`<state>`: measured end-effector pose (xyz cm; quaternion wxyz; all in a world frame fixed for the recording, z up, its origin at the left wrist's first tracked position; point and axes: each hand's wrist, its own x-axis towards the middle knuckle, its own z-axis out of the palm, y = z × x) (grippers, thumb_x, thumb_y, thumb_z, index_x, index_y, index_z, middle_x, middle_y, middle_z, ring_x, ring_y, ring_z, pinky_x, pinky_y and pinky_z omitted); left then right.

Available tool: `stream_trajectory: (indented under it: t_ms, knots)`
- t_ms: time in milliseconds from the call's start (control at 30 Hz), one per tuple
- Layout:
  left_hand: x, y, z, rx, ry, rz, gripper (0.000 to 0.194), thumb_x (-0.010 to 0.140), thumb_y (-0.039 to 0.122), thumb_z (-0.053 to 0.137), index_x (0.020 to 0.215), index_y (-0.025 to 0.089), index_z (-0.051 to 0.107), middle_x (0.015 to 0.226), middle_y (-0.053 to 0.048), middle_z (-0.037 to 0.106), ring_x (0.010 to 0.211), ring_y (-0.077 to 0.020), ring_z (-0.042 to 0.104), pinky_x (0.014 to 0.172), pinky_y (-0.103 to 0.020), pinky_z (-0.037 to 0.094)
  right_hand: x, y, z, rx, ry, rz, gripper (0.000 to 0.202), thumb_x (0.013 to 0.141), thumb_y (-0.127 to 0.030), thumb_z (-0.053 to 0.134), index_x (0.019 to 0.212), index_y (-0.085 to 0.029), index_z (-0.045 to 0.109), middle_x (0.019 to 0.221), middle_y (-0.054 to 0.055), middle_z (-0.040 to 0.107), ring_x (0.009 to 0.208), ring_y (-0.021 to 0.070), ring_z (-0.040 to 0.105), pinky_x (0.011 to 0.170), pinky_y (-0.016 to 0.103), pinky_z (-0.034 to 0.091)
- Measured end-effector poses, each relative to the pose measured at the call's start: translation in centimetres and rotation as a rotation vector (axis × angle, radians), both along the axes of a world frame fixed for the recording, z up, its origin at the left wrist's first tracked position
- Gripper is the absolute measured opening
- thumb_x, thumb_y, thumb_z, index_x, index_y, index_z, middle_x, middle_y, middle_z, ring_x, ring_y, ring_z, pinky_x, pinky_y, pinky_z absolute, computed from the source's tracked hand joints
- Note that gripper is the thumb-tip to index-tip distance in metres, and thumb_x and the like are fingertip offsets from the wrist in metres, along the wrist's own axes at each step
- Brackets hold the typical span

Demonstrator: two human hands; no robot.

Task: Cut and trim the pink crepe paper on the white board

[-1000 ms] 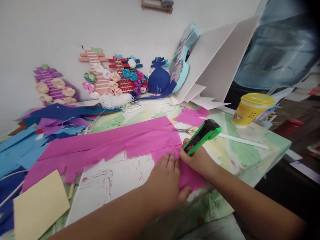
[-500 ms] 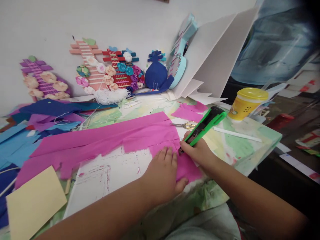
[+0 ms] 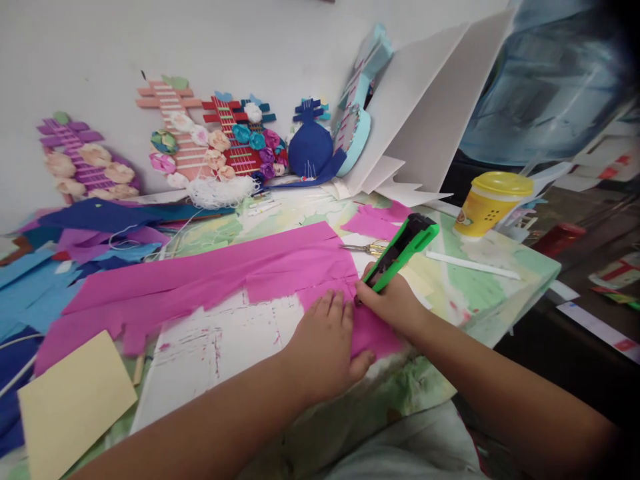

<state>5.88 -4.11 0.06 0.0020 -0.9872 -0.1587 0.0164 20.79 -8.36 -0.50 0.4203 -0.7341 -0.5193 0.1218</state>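
My right hand (image 3: 397,301) is closed around the green-and-black hand tool (image 3: 404,248), held tilted, lower end at the pink sheet (image 3: 200,275). My left hand (image 3: 323,343) lies palm down on that sheet, fingers extended. The sheet partly covers the white board (image 3: 193,363); scissors (image 3: 367,249) lie near.

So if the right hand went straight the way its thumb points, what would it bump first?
Probably the fingertips of the left hand, but depth is unclear; it might slip past.

Green cutter (image 3: 406,248) in right grip (image 3: 395,301)
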Motion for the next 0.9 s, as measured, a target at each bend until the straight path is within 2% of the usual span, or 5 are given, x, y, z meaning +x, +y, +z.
stream_trajectory:
  t_ms: [167,300,467,700,900]
  knots:
    - [0.02,-0.05,0.15,-0.004,0.016,0.009,0.075,0.082,0.054,0.031,0.13,-0.004,0.031,0.134,-0.025,0.027,0.125,-0.036,0.023,0.101,-0.045,0.02,0.17,-0.15,-0.29,0.051,0.076,-0.034,0.021,0.072,-0.033,0.044,0.056,-0.019,0.043,0.051,-0.002,0.049,0.056,0.013,0.049,0.05,0.024,0.035]
    - [0.05,-0.04,0.2,-0.01,0.02,0.008,0.076,0.082,0.054,0.031,0.13,-0.004,0.03,0.134,-0.026,0.027,0.125,-0.0361,0.023,0.101,-0.045,0.02,-0.08,-0.15,-0.16,0.041,0.025,-0.015,0.02,0.072,-0.031,0.044,0.055,-0.02,0.042,0.052,-0.001,0.051,0.057,0.0139,0.05,0.051,0.025,0.035]
    - [0.07,0.01,0.11,0.004,0.014,0.005,0.077,0.081,0.054,0.03,0.13,-0.004,0.03,0.134,-0.026,0.026,0.125,-0.0357,0.023,0.101,-0.044,0.02,-0.53,-0.27,0.24,0.007,-0.041,-0.016,0.02,0.072,-0.03,0.043,0.056,-0.021,0.039,0.048,-0.002,0.046,0.054,0.0137,0.048,0.053,0.026,0.035]
    - [0.0,0.02,0.07,0.008,0.005,-0.007,0.075,0.082,0.054,0.028,0.129,-0.004,0.032,0.134,-0.026,0.028,0.125,-0.0357,0.024,0.101,-0.044,0.02,-0.17,-0.25,-0.11,0.07,0.003,-0.025,0.02,0.074,-0.031,0.042,0.057,-0.02,0.041,0.057,-0.001,0.052,0.057,0.0133,0.051,0.056,0.026,0.037]
    - [-0.02,0.08,0.21,0.0,0.01,-0.008,0.076,0.081,0.055,0.029,0.129,-0.004,0.032,0.133,-0.026,0.029,0.124,-0.0358,0.024,0.101,-0.044,0.02,-0.37,-0.1,-0.38,0.063,-0.061,-0.073,0.023,0.073,-0.031,0.044,0.053,-0.02,0.038,0.048,-0.002,0.047,0.053,0.0127,0.047,0.053,0.025,0.035]
